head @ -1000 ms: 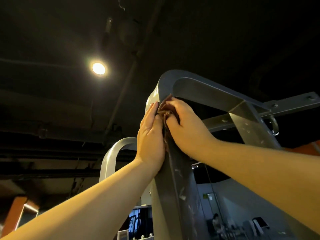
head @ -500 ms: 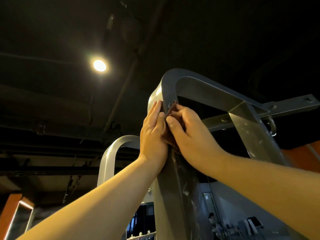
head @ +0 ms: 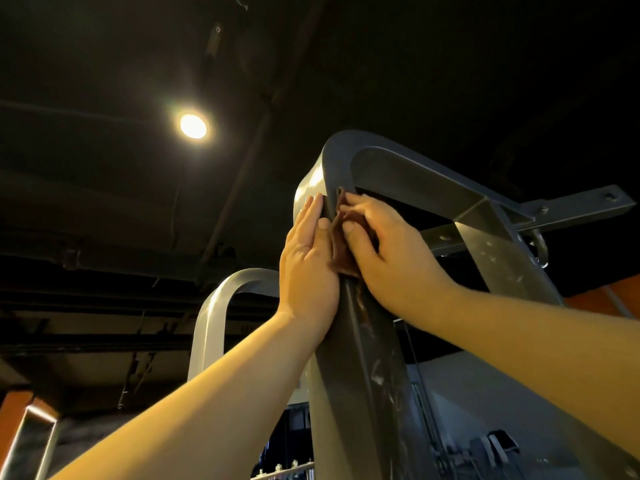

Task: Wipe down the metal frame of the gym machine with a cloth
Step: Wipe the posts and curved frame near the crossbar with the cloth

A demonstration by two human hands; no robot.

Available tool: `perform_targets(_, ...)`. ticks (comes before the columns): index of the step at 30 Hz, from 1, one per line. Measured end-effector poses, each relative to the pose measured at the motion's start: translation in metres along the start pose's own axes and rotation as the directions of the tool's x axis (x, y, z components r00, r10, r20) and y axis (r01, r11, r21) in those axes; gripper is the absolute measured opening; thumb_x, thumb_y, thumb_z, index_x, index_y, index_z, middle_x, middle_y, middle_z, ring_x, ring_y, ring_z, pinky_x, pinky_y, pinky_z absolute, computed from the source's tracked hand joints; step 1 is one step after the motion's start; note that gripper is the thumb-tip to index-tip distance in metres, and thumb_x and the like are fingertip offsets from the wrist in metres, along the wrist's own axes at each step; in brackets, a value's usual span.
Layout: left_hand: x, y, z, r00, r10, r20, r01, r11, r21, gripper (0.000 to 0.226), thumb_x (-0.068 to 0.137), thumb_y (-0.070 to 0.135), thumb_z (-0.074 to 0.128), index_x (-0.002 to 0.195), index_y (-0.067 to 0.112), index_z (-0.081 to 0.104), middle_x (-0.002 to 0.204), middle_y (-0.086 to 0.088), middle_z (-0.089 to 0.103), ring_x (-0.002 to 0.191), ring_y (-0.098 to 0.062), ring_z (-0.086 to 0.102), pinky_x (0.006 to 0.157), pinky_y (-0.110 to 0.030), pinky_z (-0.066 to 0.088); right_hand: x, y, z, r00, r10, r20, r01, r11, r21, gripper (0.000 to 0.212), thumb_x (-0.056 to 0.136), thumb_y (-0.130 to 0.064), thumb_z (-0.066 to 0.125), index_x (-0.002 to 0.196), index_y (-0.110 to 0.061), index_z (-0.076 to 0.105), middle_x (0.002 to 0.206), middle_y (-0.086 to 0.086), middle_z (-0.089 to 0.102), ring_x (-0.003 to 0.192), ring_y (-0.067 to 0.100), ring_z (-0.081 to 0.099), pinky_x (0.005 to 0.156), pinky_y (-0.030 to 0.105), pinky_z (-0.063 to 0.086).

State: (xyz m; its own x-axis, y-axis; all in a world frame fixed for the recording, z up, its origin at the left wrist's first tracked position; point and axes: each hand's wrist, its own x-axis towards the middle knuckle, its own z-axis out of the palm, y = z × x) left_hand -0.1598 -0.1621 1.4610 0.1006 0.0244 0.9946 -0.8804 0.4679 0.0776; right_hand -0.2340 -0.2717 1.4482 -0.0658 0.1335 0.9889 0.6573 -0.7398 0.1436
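Pinching brown cloth (head: 341,245) against metal frame (head: 349,375) just below its top bend with right hand (head: 393,261), fingers curled; pressing frame's left face with left hand (head: 306,268), fingers straight, together.

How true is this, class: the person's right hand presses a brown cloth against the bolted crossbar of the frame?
Wrong place. The head view shows the right hand pressing the brown cloth against the frame's upright post, just below its curved top corner, not the crossbar.
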Motion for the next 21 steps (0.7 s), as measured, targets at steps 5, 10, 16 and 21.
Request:
perform_targets(5,0.004,0.002,0.001,1.000,-0.001,-0.011,0.001,0.997,0.077,0.046,0.100,0.028,0.054,0.145,0.034,0.059,0.151,0.005,0.056,0.142,-0.014,0.050,0.122,-0.045,0.038,0.041,0.000,-0.002,0.999,0.030,-0.034,-0.034,0.994,-0.108,0.033,0.109,-0.027,0.045,0.140,-0.021,0.054,0.137,-0.004,0.056,0.118,0.002,0.054,0.089,0.004,0.040)
perform_targets(10,0.000,-0.001,-0.001,1.000,0.016,-0.013,-0.016,1.000,0.024,0.048,0.099,0.030,0.053,0.147,0.030,0.058,0.152,0.003,0.055,0.143,-0.017,0.049,0.122,-0.047,0.037,0.001,-0.005,0.004,0.999,-0.029,-0.029,0.029,1.000,-0.006,0.020,0.106,-0.023,0.049,0.123,-0.020,0.059,0.125,-0.012,0.056,0.109,-0.006,0.057,0.088,0.001,0.043)
perform_targets(16,-0.001,0.002,0.001,1.000,-0.009,-0.029,0.009,1.000,0.013,0.044,0.100,0.028,0.055,0.144,0.029,0.061,0.148,0.004,0.058,0.140,-0.015,0.053,0.121,-0.045,0.039,0.017,-0.007,-0.003,1.000,0.016,-0.002,-0.016,0.997,-0.079,0.016,0.105,-0.023,0.050,0.120,-0.023,0.056,0.128,-0.009,0.056,0.101,-0.004,0.057,0.078,0.001,0.045)
perform_targets(21,-0.001,0.005,0.003,0.999,0.013,-0.049,-0.008,0.996,0.093,0.034,0.105,0.017,0.048,0.134,0.015,0.067,0.128,-0.018,0.066,0.119,-0.027,0.065,0.106,-0.036,0.053,0.046,-0.013,0.014,0.984,0.118,-0.133,-0.131,0.987,-0.090,0.028,0.107,-0.029,0.045,0.132,-0.019,0.055,0.131,0.000,0.052,0.114,0.013,0.057,0.098,0.026,0.051)
